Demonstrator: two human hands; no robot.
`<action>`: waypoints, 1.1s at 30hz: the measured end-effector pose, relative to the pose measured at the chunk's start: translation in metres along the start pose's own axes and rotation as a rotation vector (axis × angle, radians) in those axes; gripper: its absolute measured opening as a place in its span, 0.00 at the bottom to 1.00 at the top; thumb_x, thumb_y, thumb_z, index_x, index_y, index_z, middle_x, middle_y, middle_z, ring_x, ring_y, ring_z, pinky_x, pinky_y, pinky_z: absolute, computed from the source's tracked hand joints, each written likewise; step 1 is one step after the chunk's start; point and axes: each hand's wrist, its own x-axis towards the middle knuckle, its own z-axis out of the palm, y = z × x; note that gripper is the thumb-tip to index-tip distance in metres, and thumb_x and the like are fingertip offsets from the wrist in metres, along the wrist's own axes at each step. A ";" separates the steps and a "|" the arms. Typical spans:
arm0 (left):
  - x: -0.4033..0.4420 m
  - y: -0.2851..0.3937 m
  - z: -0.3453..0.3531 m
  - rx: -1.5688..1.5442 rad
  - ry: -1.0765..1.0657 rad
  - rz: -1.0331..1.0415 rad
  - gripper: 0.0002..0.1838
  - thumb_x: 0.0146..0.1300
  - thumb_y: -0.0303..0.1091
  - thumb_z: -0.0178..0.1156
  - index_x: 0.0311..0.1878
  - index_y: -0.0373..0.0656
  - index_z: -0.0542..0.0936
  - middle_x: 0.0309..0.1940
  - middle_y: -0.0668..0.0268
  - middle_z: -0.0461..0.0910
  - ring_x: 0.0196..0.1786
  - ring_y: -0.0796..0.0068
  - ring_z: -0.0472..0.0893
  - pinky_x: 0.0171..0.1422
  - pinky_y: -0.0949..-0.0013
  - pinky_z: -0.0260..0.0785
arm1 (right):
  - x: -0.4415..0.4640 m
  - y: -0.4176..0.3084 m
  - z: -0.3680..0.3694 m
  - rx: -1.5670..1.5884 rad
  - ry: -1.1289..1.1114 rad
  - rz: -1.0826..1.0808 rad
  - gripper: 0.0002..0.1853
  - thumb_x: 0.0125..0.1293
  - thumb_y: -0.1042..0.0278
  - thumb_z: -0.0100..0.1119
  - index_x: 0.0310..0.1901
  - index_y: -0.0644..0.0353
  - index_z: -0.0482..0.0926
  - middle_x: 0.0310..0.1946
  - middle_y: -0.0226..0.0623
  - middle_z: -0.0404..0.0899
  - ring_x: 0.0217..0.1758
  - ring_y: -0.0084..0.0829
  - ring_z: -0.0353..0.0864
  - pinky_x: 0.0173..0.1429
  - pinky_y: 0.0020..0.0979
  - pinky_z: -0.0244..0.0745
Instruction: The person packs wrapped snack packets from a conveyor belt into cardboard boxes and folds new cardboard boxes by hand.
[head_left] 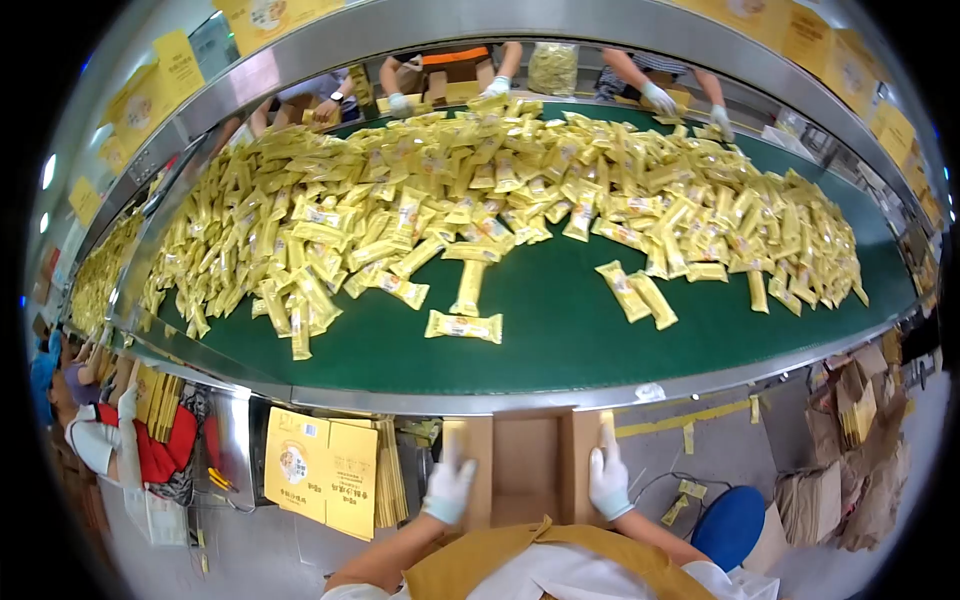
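Note:
An open, empty cardboard box (527,468) is held between my two gloved hands at the near edge of the conveyor. My left hand (449,488) presses on the box's left flap, fingers closed against it. On the right flap, my right hand (608,480) grips in the same way. Beyond the box, a large heap of yellow wrapped packets (480,180) lies on the green belt (560,345). One packet (464,327) lies apart from the heap, close to the near side.
A metal rail (400,401) runs along the belt. Flat yellow cartons (322,468) stand at left, and a blue stool (729,527) at right. Co-workers' gloved hands (658,98) are across the belt; another person (95,440) is at far left.

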 end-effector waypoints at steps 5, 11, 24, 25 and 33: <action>0.051 -0.030 0.018 0.387 0.202 0.615 0.29 0.60 0.28 0.60 0.67 0.38 0.72 0.67 0.44 0.72 0.63 0.45 0.76 0.68 0.50 0.68 | 0.078 -0.001 -0.005 -0.517 -0.037 -0.358 0.20 0.60 0.75 0.53 0.54 0.64 0.78 0.42 0.50 0.81 0.45 0.51 0.80 0.51 0.50 0.72; 0.171 -0.003 -0.131 0.494 0.802 0.583 0.25 0.58 0.27 0.59 0.61 0.38 0.76 0.68 0.46 0.68 0.72 0.39 0.64 0.76 0.36 0.48 | 0.239 0.020 -0.105 -0.597 0.461 -0.514 0.21 0.69 0.65 0.57 0.61 0.63 0.77 0.63 0.54 0.74 0.67 0.54 0.70 0.73 0.47 0.61; 0.352 -0.079 -0.308 -0.319 0.770 -0.065 0.45 0.63 0.58 0.65 0.80 0.55 0.58 0.74 0.55 0.65 0.68 0.56 0.72 0.70 0.51 0.64 | 0.479 0.141 -0.185 -0.738 0.445 0.199 0.40 0.67 0.27 0.52 0.72 0.46 0.71 0.76 0.58 0.58 0.78 0.59 0.56 0.80 0.53 0.49; 0.355 -0.093 -0.308 -0.266 0.754 -0.019 0.44 0.63 0.55 0.65 0.79 0.53 0.60 0.73 0.54 0.66 0.69 0.56 0.71 0.71 0.53 0.64 | 0.481 0.131 -0.169 -0.752 0.479 0.195 0.45 0.61 0.20 0.52 0.72 0.43 0.71 0.74 0.63 0.57 0.77 0.63 0.55 0.80 0.56 0.46; 0.328 -0.060 -0.229 -0.091 0.634 0.225 0.42 0.61 0.40 0.70 0.77 0.45 0.64 0.70 0.49 0.72 0.69 0.61 0.74 0.73 0.64 0.64 | 0.447 0.023 -0.040 -0.807 0.220 -0.008 0.42 0.60 0.24 0.55 0.71 0.40 0.72 0.75 0.38 0.63 0.79 0.61 0.51 0.76 0.62 0.56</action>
